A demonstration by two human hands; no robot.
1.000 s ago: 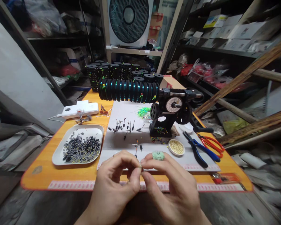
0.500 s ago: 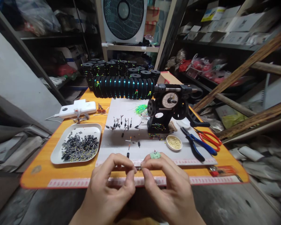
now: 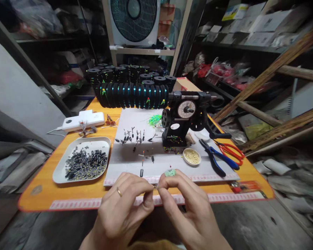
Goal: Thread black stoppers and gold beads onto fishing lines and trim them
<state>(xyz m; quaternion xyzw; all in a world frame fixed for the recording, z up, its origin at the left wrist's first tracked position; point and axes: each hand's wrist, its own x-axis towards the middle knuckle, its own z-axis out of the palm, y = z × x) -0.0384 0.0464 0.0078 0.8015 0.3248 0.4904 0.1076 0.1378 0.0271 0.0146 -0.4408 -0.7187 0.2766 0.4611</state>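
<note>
My left hand [image 3: 126, 205] is closed in a pinch, thumb against index finger, with a ring showing. Facing it, my right hand [image 3: 187, 205] pinches too, its fingertips almost meeting the left ones above the table's front edge. A tiny dark bit shows between the fingertips, too small to name. On the right index finger sits a pale green putty-like lump [image 3: 170, 172] with a small red-tipped piece stuck in it. Just beyond my hands, a small black cylinder [image 3: 141, 172] and another black piece [image 3: 152, 159] lie on the white board [image 3: 169, 165].
At left stands a white tray [image 3: 57, 174] of small black and grey parts. A dish of gold beads [image 3: 191, 157], blue-handled pliers [image 3: 213, 158] and red-handled scissors [image 3: 232, 152] lie right. Behind, a black hand-cranked winder [image 3: 174, 128] holds ribbed black spools [image 3: 133, 95].
My left hand has turned, bringing its ring into view, and its thumb and index finger have closed together. My right hand keeps nearly the same pose. The whole view has shifted slightly.
</note>
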